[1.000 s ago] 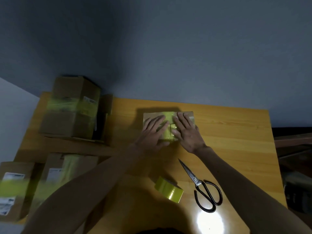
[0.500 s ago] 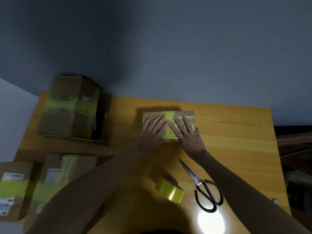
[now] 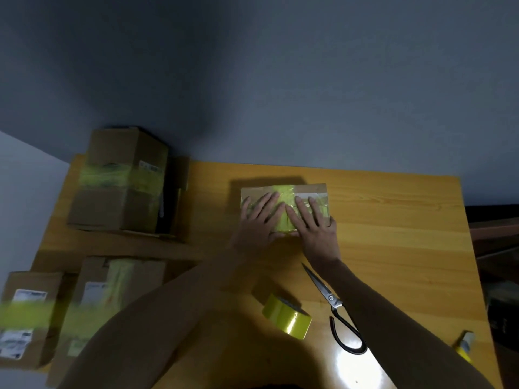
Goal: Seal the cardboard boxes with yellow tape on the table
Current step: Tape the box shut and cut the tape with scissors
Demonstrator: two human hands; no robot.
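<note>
Table's [image 3: 398, 220] far edge: left hand [image 3: 259, 223], right hand [image 3: 316, 230] flatten straight fingers [image 3: 301, 206] on box [image 3: 309, 188] (scissors [image 3: 334, 302] nearer).

Small box [image 3: 309, 192] mid-table [image 3: 393, 234], tape roll [image 3: 287, 315] nearer, scissors [image 3: 334, 304] right of roll, stacked boxes [image 3: 120, 181] far left

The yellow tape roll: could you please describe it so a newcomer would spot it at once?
On the wooden table, look toward the near edge, at the middle. The yellow tape roll lies left of the black-handled scissors; it is the only round, glossy thing there.
</note>
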